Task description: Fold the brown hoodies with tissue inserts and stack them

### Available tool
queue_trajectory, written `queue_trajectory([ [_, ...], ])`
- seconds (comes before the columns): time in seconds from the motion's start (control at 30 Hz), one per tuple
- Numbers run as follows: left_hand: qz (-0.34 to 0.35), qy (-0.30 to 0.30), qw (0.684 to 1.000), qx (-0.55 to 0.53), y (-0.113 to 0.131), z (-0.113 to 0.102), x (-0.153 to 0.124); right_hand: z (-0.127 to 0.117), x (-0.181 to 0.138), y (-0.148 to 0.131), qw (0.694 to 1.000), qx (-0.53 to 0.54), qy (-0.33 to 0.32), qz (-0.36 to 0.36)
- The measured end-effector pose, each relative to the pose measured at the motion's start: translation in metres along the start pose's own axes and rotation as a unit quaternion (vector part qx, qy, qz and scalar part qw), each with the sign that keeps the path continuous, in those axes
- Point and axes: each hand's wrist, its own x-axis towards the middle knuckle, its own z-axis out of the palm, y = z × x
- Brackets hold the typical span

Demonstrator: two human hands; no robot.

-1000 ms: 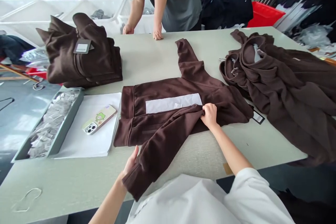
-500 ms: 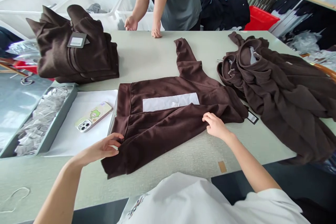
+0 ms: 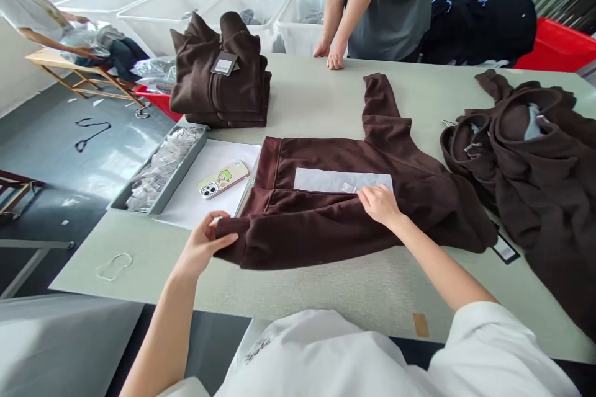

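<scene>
- While laying the near sleeve (image 3: 316,236) across the brown hoodie (image 3: 433,198), spread flat in the middle of the table (image 3: 302,288) with its hood pointing away: squaring the sleeve edge to the hem, probably the point that matters most here.
- Pinching the cuff (image 3: 230,243) with the left hand (image 3: 205,247), thumb on top and fingers curled under, right at the hem corner; drawing it gently taut rather than tugging.
- Pressing down with the right hand (image 3: 379,205) on the fold beside the white sheet (image 3: 335,180), fingers close together and slightly bent; pinning the cloth there against slipping.
- Minding that sheet, and likely risking dragging it crooked with any hard pull.
- Steering clear of the phone (image 3: 223,178) lying on paper (image 3: 195,208) just left of the hem, beside a tray of packets (image 3: 158,169).
- Leaving alone, farther off, a folded stack (image 3: 223,84), a loose heap of hoodies (image 3: 535,161) at the right, and another person's hands (image 3: 333,56) resting on the far edge.
</scene>
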Motion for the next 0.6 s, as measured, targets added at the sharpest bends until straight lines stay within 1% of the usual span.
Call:
queue_trajectory([
  [0.07, 0.008, 0.030, 0.999, -0.024, 0.011, 0.008, 0.027, -0.001, 0.006, 0.016, 0.998, -0.040, -0.006, 0.056],
  [0.13, -0.001, 0.044, 0.999, -0.029, 0.014, 0.019, 0.052, 0.001, 0.011, 0.030, 0.993, -0.065, -0.022, 0.100],
  [0.23, -0.050, 0.020, 0.998, -0.008, 0.013, 0.031, 0.077, 0.009, 0.019, 0.040, 0.986, -0.073, -0.068, 0.132],
  [0.3, -0.078, 0.005, 0.997, 0.005, 0.011, 0.034, 0.083, 0.014, 0.025, 0.041, 0.983, -0.066, -0.083, 0.150],
  [0.33, -0.084, 0.006, 0.996, 0.007, 0.011, 0.033, 0.083, 0.015, 0.027, 0.040, 0.983, -0.062, -0.078, 0.155],
  [0.43, -0.083, 0.033, 0.996, 0.007, 0.011, 0.030, 0.081, 0.008, 0.022, 0.037, 0.989, -0.051, -0.014, 0.140],
  [0.5, -0.086, 0.052, 0.995, 0.019, 0.013, 0.029, 0.079, -0.005, 0.006, 0.034, 0.992, -0.038, 0.027, 0.119],
  [0.53, -0.093, 0.051, 0.994, 0.029, 0.013, 0.029, 0.079, -0.013, -0.007, 0.032, 0.993, -0.031, 0.033, 0.111],
  [0.6, -0.119, 0.032, 0.991, 0.051, 0.014, 0.028, 0.081, -0.027, -0.039, 0.028, 0.994, -0.023, 0.016, 0.104],
])
